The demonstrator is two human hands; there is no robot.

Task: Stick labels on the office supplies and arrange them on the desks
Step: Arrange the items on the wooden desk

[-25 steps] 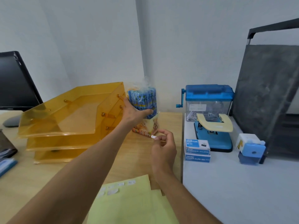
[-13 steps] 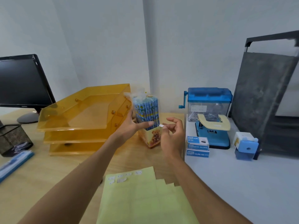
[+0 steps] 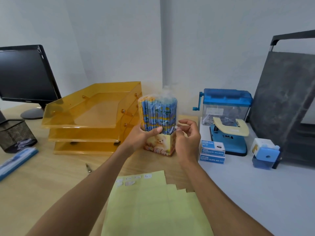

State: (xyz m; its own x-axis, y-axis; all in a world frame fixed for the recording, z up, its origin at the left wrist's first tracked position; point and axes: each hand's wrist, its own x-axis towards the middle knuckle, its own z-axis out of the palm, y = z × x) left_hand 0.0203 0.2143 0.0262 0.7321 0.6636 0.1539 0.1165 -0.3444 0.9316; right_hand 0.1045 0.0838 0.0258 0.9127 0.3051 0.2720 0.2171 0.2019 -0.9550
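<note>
A plastic-wrapped pack of blue patterned pencils [image 3: 158, 114] stands upright in a hexagonal box with a bear picture, on the wooden desk [image 3: 51, 184]. My left hand [image 3: 142, 136] grips the pack from the left, thumb across its front. My right hand [image 3: 187, 138] pinches a small white label [image 3: 175, 127] against the pack's right side. Yellow label sheets [image 3: 150, 205] lie in front of me, with a few white labels near their top edge.
An orange stacked paper tray [image 3: 88, 116] stands left of the pack. On the white desk [image 3: 255, 193] at right are a blue shredder [image 3: 226, 106], a hole punch [image 3: 230, 133], two binder clip boxes [image 3: 212, 151] and a blue sharpener [image 3: 265, 154]. A monitor [image 3: 25, 74] and mesh holder [image 3: 15, 135] stand far left.
My left hand stood the pencil pack upright and drew it nearer. My right hand brought the label up to the pack's right side.
</note>
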